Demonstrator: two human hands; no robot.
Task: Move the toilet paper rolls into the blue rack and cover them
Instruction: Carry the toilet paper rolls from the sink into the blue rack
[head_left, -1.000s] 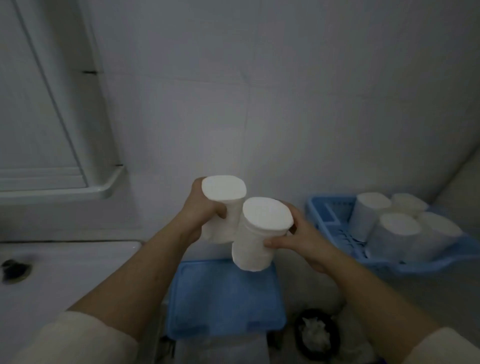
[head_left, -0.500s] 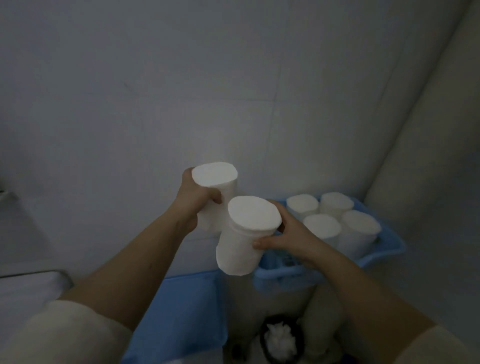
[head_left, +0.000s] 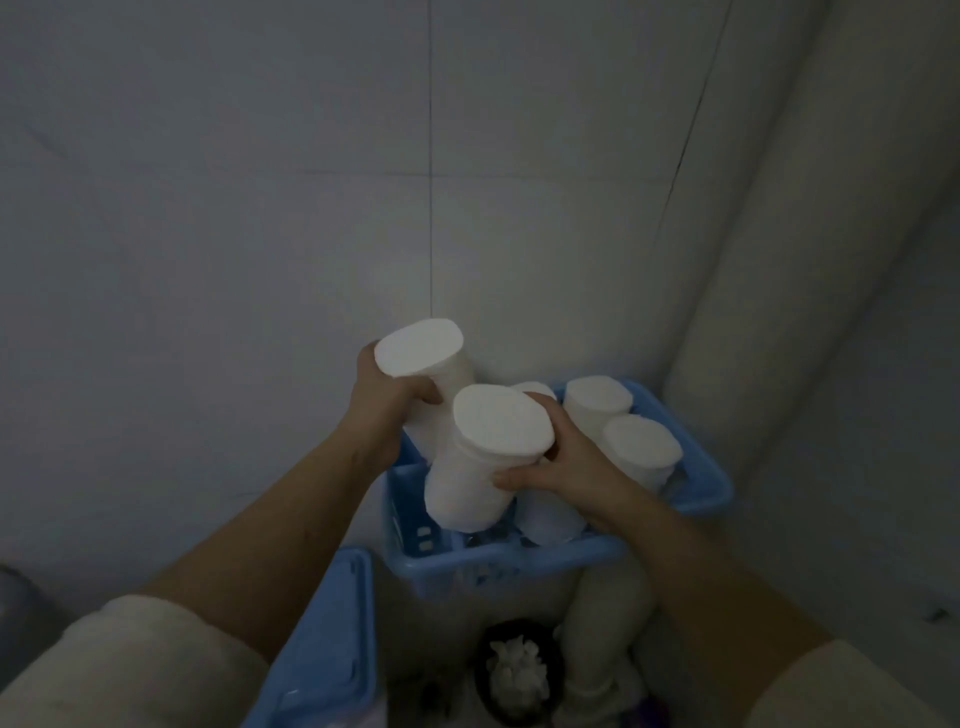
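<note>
Toilet paper roll (head_left: 431, 364) clasped by curled left hand (head_left: 382, 402), tilted, above blue rack (head_left: 696, 493). Second roll (head_left: 483, 457) wrapped by right hand (head_left: 558, 457), fingers (head_left: 511, 477) closed, lower end inside rack. Standing rolls (head_left: 641, 452) just right of those fingers.

Two white rolls (head_left: 483, 457) tilted over blue rack (head_left: 696, 493) (others upright inside).

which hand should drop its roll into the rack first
Probably the right hand: its roll already hangs low over the blue rack's open near-left space. The left hand's roll sits higher, behind it.
</note>
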